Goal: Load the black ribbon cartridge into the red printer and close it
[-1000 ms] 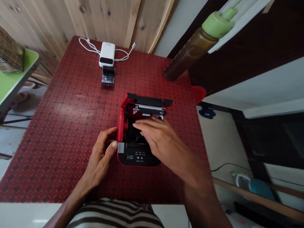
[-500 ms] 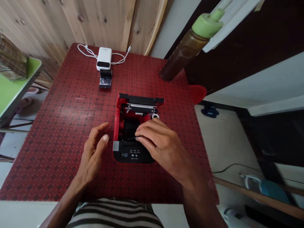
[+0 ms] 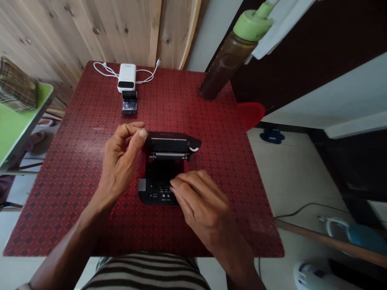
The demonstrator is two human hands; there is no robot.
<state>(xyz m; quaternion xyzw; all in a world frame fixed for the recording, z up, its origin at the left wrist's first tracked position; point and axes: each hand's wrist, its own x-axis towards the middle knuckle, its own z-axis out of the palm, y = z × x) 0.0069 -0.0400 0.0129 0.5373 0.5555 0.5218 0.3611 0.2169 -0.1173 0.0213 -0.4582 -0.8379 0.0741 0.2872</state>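
On the table in front of me sits a small red and black printer [image 3: 155,197], with indicator lights and buttons on its front panel. Its lid [image 3: 172,141] is partly raised, tilted over the dark inner bay. My left hand [image 3: 122,153] grips the lid's upper left corner between thumb and fingers. At the right side of the front panel, my right hand [image 3: 202,201] is closed in a pinch. Whatever lies between those fingertips is too dark and small to make out. The hand also covers the printer's right front corner.
A white power bank [image 3: 127,76] with a white cable lies at the back left, a black curled strip [image 3: 129,102] before it. A tall brown bottle [image 3: 225,60] with a green cap stands at the back right of the red patterned table [image 3: 78,161]. A green table [image 3: 18,129] is at left.
My left hand has moved up and right from beside the printer onto its lid. The lid has tilted forward over the bay. My right hand has shifted down toward the front panel.
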